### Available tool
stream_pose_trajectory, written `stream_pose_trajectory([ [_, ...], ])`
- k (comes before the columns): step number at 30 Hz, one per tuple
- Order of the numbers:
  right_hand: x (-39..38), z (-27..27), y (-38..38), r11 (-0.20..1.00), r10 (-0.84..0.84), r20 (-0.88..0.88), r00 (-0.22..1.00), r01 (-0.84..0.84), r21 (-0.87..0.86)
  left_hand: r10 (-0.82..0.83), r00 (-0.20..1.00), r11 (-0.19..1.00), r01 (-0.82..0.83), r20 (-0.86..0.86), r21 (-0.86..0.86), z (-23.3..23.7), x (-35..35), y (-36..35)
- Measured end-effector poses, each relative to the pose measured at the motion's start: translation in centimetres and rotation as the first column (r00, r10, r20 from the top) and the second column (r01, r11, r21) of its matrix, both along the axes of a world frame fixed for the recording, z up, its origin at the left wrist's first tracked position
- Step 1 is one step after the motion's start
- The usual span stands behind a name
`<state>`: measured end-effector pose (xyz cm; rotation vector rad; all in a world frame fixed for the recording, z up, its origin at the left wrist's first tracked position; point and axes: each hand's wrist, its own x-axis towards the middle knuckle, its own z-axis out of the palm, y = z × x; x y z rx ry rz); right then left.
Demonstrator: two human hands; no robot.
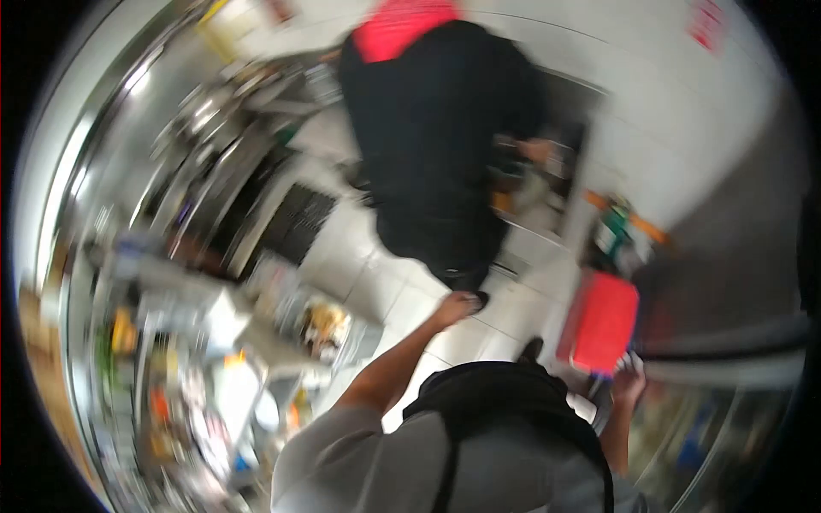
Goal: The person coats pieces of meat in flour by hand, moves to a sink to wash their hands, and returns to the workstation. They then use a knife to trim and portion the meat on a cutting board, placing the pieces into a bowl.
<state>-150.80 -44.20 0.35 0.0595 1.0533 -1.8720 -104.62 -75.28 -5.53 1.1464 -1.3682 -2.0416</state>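
My left hand [462,306] reaches forward over the tiled floor, its fingers smeared by motion. A small dark shape [482,300] shows right beside it; I cannot make out whether the hand touches it or it is a shoe behind. On the right, my right hand [630,385] is near the lower corner of a red box-like object [602,321]. Something whitish shows at those fingertips, too blurred to name. Whether that hand grips or only passes the red object cannot be seen.
A person in black with a red collar [406,30] bends ahead over a metal counter [547,231]. Cluttered shelves [205,402] and a bin with food scraps [329,329] stand left. A grey panel [735,256] and a green bottle [611,229] are right.
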Motion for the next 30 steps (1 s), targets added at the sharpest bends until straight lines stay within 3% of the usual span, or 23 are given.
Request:
stream_pose_trajectory([
  [1,-4.2,-1.5,-3.7,0.899,0.258,-0.015,0.966,-0.245,-0.364,-0.005,0.936,0.974,0.085,0.353,-0.21,0.8,-2.9,-1.0],
  [2,-6.2,-0.1,-8.0,0.923,0.272,-0.082,0.959,-0.284,-0.26,0.01,0.955,0.894,0.123,0.295,-0.43,0.7,-4.7,-2.0],
  [3,-9.5,-0.6,-12.8,0.79,0.421,-0.139,0.897,-0.437,-0.431,0.108,0.993,0.983,-0.1,0.043,-0.156,6.5,-7.2,-1.3],
  [4,-11.7,-0.3,-17.5,0.944,0.268,-0.124,0.956,-0.286,-0.167,0.133,0.983,0.987,-0.12,0.125,-0.109,9.2,-9.8,-2.6],
  [5,-14.2,0.1,-23.3,0.983,0.184,-0.028,0.983,-0.184,-0.007,0.161,0.985,0.968,-0.146,0.06,-0.203,8.8,-12.0,-3.7],
  [7,-19.3,-0.6,-33.8,0.828,0.479,-0.144,0.866,-0.501,-0.251,0.217,0.975,0.975,-0.219,-0.053,-0.042,10.5,-14.8,-5.9],
  [8,-21.8,-1.5,-39.2,0.724,0.559,-0.215,0.801,-0.598,-0.344,0.271,0.958,0.944,-0.245,-0.096,0.222,11.4,-16.3,-6.9],
  [9,-21.9,0.5,-42.8,0.544,0.689,-0.127,0.713,-0.625,-0.561,0.322,0.939,0.929,-0.29,-0.118,0.231,12.8,-17.4,-6.2],
  [11,-20.5,3.0,-51.8,0.814,0.512,-0.032,0.858,-0.497,-0.302,0.344,0.935,0.918,-0.316,-0.085,0.241,13.1,-19.0,-8.6],
  [12,-15.9,7.4,-54.2,0.901,0.348,-0.032,0.937,-0.344,-0.263,0.326,0.943,0.92,-0.3,-0.069,0.253,13.2,-20.4,-9.5],
  [13,-15.9,6.8,-57.2,0.815,0.494,-0.062,0.867,-0.486,-0.316,0.176,0.984,0.984,-0.176,0.017,0.018,11.7,-20.9,-10.5],
  [14,-16.6,4.7,-62.1,0.093,0.74,-0.451,0.5,-0.739,-0.667,0.202,0.979,0.975,-0.2,-0.018,0.098,11.9,-21.7,-11.4],
  [15,-12.5,9.0,-62.3,0.703,0.597,-0.156,0.787,-0.607,-0.372,0.143,0.99,0.988,-0.143,-0.003,0.057,11.7,-22.4,-12.7],
  [16,-12.6,7.5,-65.9,0.691,0.61,-0.219,0.762,-0.646,-0.324,0.085,0.996,0.996,-0.086,0.012,0.015,11.5,-23.1,-14.0],
  [17,-12.7,6.3,-69.4,0.679,0.622,-0.28,0.732,-0.681,-0.274,0.188,0.982,0.957,-0.188,0.019,0.223,12.6,-24.4,-15.1],
  [18,-9.9,10.2,-70.5,0.65,0.67,-0.19,0.717,-0.691,-0.315,0.237,0.971,0.932,-0.239,0.042,0.273,12.3,-25.8,-16.3],
  [20,-9.1,9.7,-75.9,0.523,0.749,-0.225,0.623,-0.765,-0.377,0.181,0.977,0.968,-0.197,0.115,0.154,12.6,-28.0,-17.9],
  [22,-8.0,8.4,-81.6,0.555,0.741,-0.268,0.616,-0.786,-0.271,0.201,0.961,0.978,-0.208,0.192,0.015,12.8,-29.3,-20.5],
  [24,-5.3,7.4,-86.7,0.54,0.761,-0.307,0.572,-0.82,-0.19,0.175,0.937,0.982,-0.19,0.302,0.023,9.8,-29.1,-21.1],
  [27,-2.2,5.6,-93.6,0.485,0.77,-0.333,0.545,-0.838,-0.251,0.245,0.914,0.936,-0.31,0.322,0.168,10.1,-30.2,-24.2],
  [28,-1.1,5.1,-95.4,0.497,0.793,-0.301,0.53,-0.848,-0.183,0.297,0.907,0.899,-0.37,0.298,0.234,10.4,-31.0,-25.2],
  [29,0.4,4.9,-97.5,0.503,0.811,-0.277,0.515,-0.856,-0.119,0.379,0.911,0.831,-0.412,0.16,0.374,10.0,-31.3,-26.0],
  [30,1.2,4.6,-98.6,0.506,0.828,-0.251,0.502,-0.861,-0.053,0.4,0.891,0.825,-0.452,0.215,0.34,9.2,-32.5,-26.8],
])
